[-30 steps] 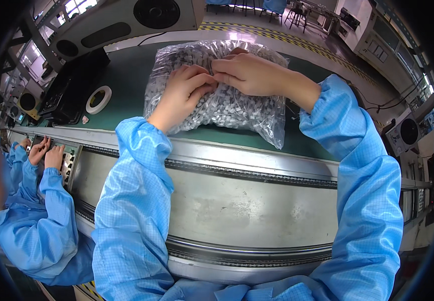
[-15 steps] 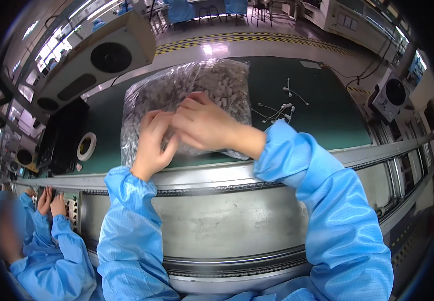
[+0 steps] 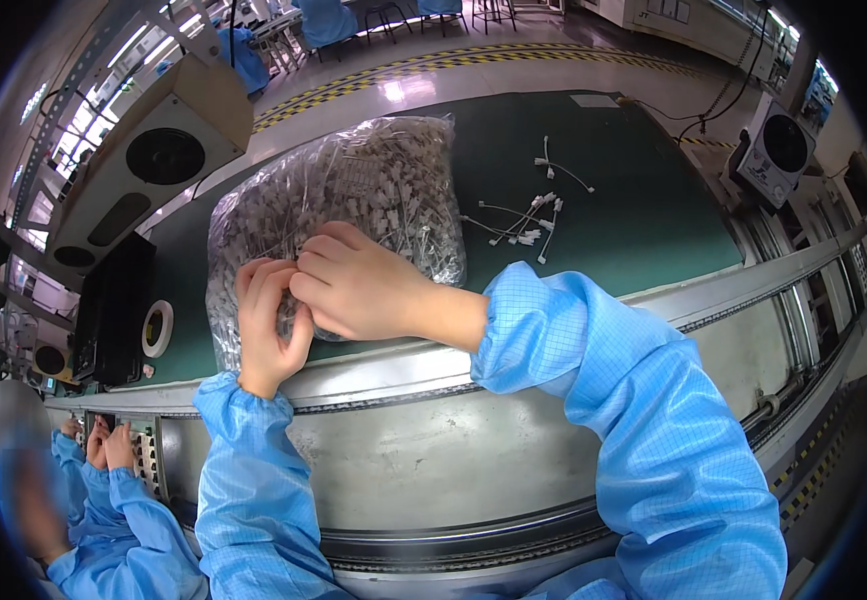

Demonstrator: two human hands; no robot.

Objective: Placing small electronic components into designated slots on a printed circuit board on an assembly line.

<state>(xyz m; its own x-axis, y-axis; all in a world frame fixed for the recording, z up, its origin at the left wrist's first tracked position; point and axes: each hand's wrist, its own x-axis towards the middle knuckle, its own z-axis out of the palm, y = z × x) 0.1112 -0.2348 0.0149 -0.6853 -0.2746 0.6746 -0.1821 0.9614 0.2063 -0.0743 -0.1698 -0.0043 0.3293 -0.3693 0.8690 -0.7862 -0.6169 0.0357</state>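
A large clear plastic bag (image 3: 383, 180), packed with short white cables with connectors, lies on the green table mat. Over its near side, my left hand (image 3: 275, 315) and my right hand (image 3: 363, 285) meet with fingertips close together. Both hands have their fingers bent and pinched. Whatever is between them is hidden by the fingers. To the right of the bag lies a loose group of white connector cables (image 3: 528, 222), and a few more cables (image 3: 551, 165) lie farther back.
A metal conveyor track (image 3: 433, 450) runs along the near side of the mat. At left stand a roll of tape (image 3: 157, 329), a black box (image 3: 113, 310) and a large speaker (image 3: 153, 150). Another speaker (image 3: 778, 150) is at right. A co-worker's hands (image 3: 110, 445) work at lower left.
The view has shifted, so the bag and mat appear farther left. My two hands stay together over the bag's near side, with fingers still pinched.
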